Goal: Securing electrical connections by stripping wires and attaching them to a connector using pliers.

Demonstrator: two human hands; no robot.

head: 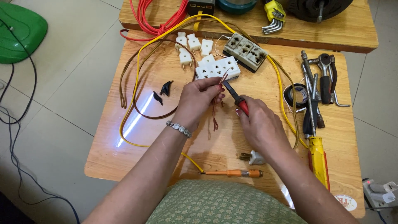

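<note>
My left hand (198,101) pinches a short brown twin wire (214,112) whose bare copper ends point up near a white multi-socket block (218,69). My right hand (259,124) grips a red-handled tool (238,100) with a black tip that touches the wire's upper end. Both hands hover over the middle of a wooden table (166,137). A bracelet sits on my left wrist.
Several white plugs (188,45), an open grey socket strip (245,50), yellow wire (137,83) and brown wire loops lie behind. Pliers, tape and screwdrivers (317,161) lie at right. An orange tester screwdriver (234,173) and a white plug (253,157) lie near me. Two black scraps (162,92) lie at left.
</note>
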